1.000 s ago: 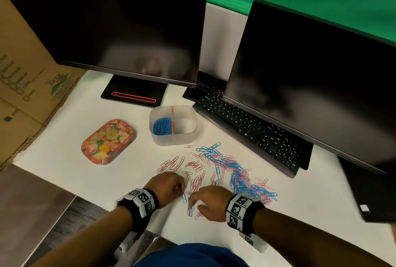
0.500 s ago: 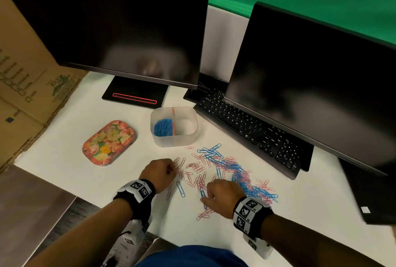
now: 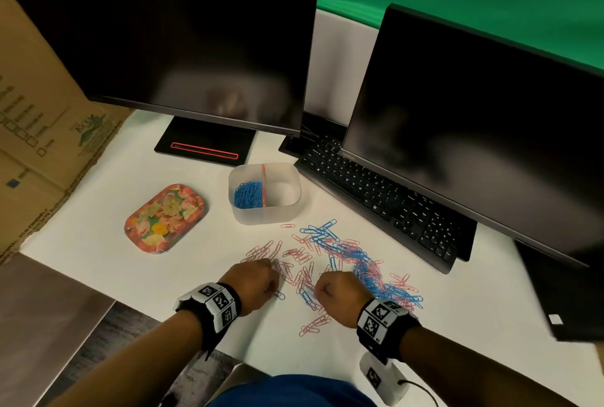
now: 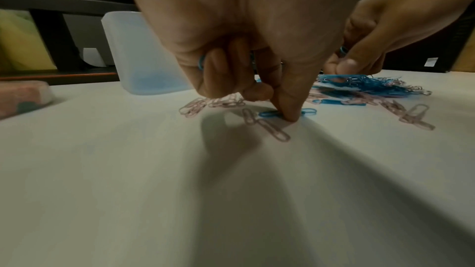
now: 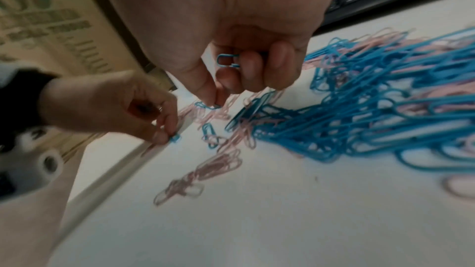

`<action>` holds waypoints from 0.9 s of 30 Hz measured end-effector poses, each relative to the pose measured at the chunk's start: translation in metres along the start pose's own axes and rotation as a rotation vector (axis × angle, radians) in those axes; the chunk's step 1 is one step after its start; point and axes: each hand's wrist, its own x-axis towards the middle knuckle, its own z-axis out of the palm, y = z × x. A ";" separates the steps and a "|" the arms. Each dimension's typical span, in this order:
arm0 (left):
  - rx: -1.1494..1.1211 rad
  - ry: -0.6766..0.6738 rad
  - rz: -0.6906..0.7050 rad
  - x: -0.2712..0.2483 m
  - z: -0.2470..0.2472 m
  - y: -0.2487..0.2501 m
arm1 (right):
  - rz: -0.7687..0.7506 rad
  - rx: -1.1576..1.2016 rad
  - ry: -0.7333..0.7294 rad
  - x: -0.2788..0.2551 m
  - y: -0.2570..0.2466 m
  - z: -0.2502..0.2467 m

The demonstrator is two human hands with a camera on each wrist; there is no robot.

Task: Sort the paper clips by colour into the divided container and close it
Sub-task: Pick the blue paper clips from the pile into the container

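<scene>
A translucent divided container (image 3: 287,210) stands open, with blue paper clips (image 3: 248,194) in its left half and nothing visible in its right half. Mixed pink and blue clips (image 3: 353,263) are strewn on the white table in front of it. My left hand (image 3: 263,279) holds blue clips (image 4: 201,62) in curled fingers while one fingertip (image 4: 290,115) presses a blue clip (image 4: 270,113) on the table. My right hand (image 3: 331,289) keeps blue clips (image 5: 228,60) in its curled fingers and pinches another blue clip (image 5: 205,106) off the pile.
The floral lid (image 3: 165,217) lies left of the container. A black keyboard (image 3: 379,197) and two dark monitors (image 3: 183,37) stand behind the pile. A cardboard box (image 3: 36,132) is at the left. The table's front edge is just below my wrists.
My left hand reached out to the left, then came back toward me onto a blue clip. The right hand shifted slightly right toward the denser pile.
</scene>
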 end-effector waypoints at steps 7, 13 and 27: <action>-0.009 0.030 0.010 0.001 0.008 -0.001 | 0.144 0.209 0.061 0.012 0.012 -0.022; -0.616 0.158 -0.101 0.002 -0.003 0.010 | 0.234 0.785 -0.098 0.010 -0.002 -0.029; -1.675 -0.064 -0.417 0.026 -0.025 0.023 | 0.206 1.425 -0.168 0.013 -0.024 -0.039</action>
